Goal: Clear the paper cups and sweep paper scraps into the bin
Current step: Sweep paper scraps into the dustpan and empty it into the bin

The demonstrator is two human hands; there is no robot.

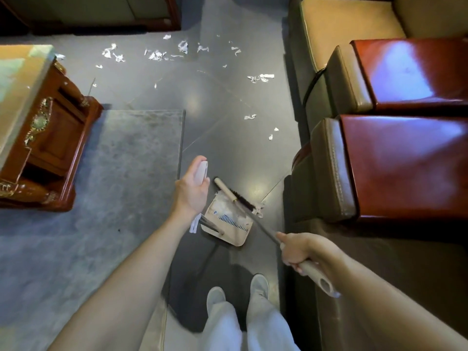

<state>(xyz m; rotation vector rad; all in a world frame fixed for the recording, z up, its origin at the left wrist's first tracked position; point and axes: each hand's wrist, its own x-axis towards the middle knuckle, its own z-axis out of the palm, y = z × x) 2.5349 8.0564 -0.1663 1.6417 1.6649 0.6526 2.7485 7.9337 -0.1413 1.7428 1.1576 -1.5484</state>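
Paper scraps [157, 55], white, torn and crumpled, lie strewn over the dark glossy floor [228, 148]. The thickest band is at the far end, smaller bits run down the right side near the sofa [405, 160], and a small heap already sits in the dustpan [228, 224]. The beige pan rests flat on the floor just ahead of the person's feet with its mouth turned toward the litter, probably so that each stroke can feed straight into it. The left hand [191, 191] is curled round the top of the pan's upright handle [201, 171], which steadies it without stooping. The right hand [296, 249] is closed on the pale shaft of the broom [244, 200], held at a slant so the dark bristles meet the pan's lip, where a few shreds cling. A grey rug [126, 160] and a carved wooden table [50, 138] stand to the left, well apart from the sweeping. By my reckoning most of the scraps are yet to be gathered.
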